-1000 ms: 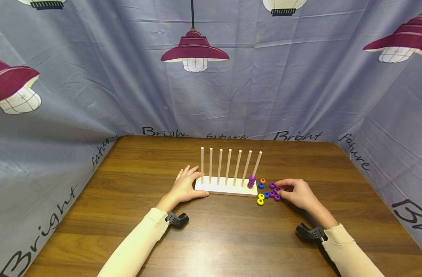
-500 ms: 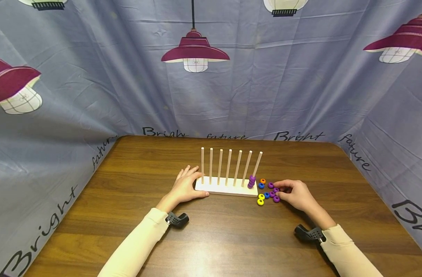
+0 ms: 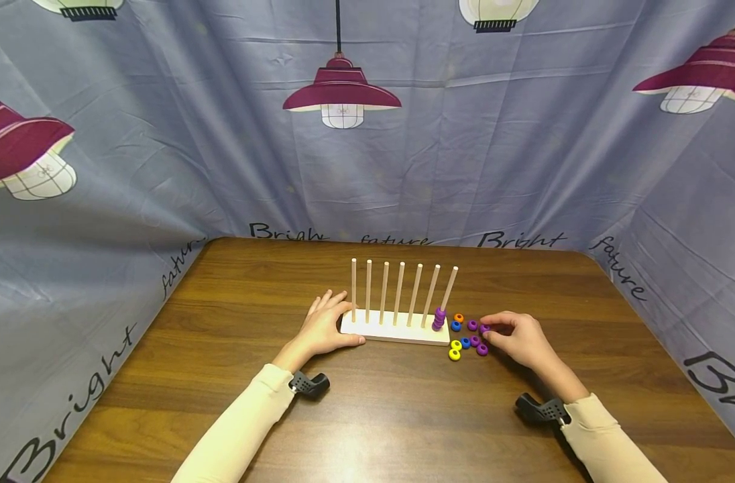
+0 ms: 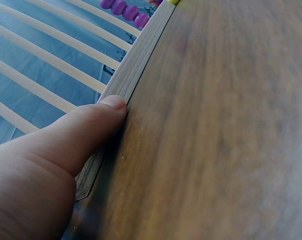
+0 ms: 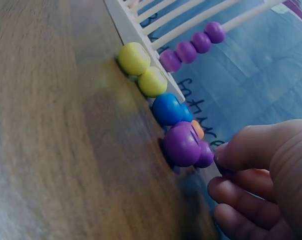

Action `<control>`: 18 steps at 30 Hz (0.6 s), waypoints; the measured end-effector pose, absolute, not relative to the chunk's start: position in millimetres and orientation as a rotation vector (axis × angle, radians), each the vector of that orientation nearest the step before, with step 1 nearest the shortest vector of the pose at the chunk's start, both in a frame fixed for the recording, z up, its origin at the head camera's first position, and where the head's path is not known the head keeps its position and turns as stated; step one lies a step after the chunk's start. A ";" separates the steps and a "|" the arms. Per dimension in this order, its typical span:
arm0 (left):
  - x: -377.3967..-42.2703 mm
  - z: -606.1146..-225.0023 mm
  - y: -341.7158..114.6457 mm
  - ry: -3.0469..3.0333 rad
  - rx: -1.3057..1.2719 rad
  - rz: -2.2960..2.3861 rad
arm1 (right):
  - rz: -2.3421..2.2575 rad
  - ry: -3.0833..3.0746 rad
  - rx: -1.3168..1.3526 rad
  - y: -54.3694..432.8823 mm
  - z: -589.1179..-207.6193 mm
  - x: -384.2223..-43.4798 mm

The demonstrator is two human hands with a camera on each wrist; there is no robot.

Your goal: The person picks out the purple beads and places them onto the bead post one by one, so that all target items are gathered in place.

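Purple bead (image 3: 485, 329), one of those lying to the right of the wooden base (image 3: 398, 331), is now pinched between the thumb and fingertip of the right hand (image 3: 515, 337). Half a second ago it lay closer to the other loose beads (image 3: 474, 341); this separation suggests that the picking-out is nearly done. The left hand (image 3: 326, 327) grips the base's left end, which seems to keep it steady.
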State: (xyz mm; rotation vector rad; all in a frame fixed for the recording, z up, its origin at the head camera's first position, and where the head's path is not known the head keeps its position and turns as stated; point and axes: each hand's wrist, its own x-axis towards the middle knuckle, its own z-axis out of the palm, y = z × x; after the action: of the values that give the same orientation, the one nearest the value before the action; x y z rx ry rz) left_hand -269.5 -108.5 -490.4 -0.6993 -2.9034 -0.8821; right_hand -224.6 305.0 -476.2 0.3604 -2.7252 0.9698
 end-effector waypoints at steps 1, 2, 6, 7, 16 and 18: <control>-269.5 -490.5 -108.6 -2.905 -0.699 -0.881 | 0.971 -2.727 0.356 304.9 -475.7 -224.5; -269.7 -490.8 -108.7 -2.905 -0.700 -0.880 | 0.974 -2.728 0.351 304.7 -475.3 -224.5; -269.7 -490.9 -108.9 -2.908 -0.699 -0.881 | 0.991 -2.738 0.332 303.8 -473.6 -224.1; -269.8 -490.9 -108.9 -2.910 -0.697 -0.880 | 0.991 -2.738 0.333 303.6 -473.2 -223.9; -270.1 -491.4 -108.8 -2.906 -0.698 -0.874 | 0.994 -2.721 0.350 303.3 -472.2 -223.3; -270.1 -491.4 -108.8 -2.907 -0.697 -0.876 | 0.999 -2.718 0.352 303.1 -472.0 -223.3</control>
State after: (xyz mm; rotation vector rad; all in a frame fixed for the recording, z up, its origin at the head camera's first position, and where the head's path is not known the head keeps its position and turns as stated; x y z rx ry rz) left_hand -270.1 -108.8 -491.4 -0.6966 -2.9073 -0.8758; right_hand -223.3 303.1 -472.0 0.3523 -2.7184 0.9992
